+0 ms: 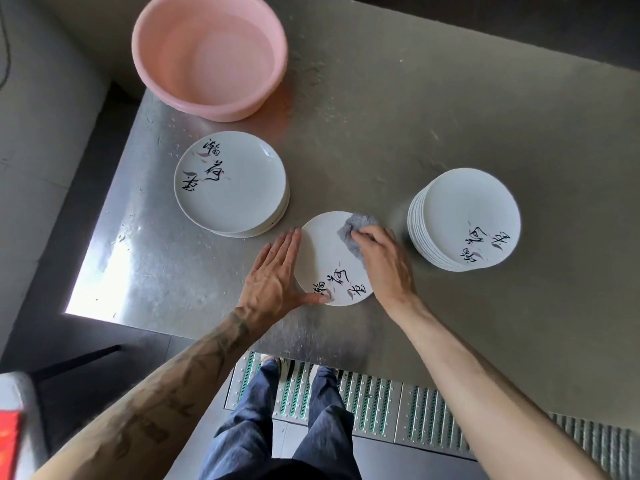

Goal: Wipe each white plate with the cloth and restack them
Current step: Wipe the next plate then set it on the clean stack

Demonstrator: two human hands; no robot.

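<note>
A single white plate (325, 258) with black brush lettering lies flat on the steel table (381, 140) in front of me. My left hand (273, 275) rests against its left rim with straight fingers, thumb on the near edge. My right hand (381, 261) presses a grey cloth (353, 230) onto the plate's far right part. A low stack of white plates (230, 183) stands to the left. A taller stack of white plates (465, 220) stands to the right.
A pink plastic basin (209, 53) holding water sits at the table's far left. The table's left edge and near edge are close to the plates. Below the near edge are my legs and a metal floor grate (381, 403).
</note>
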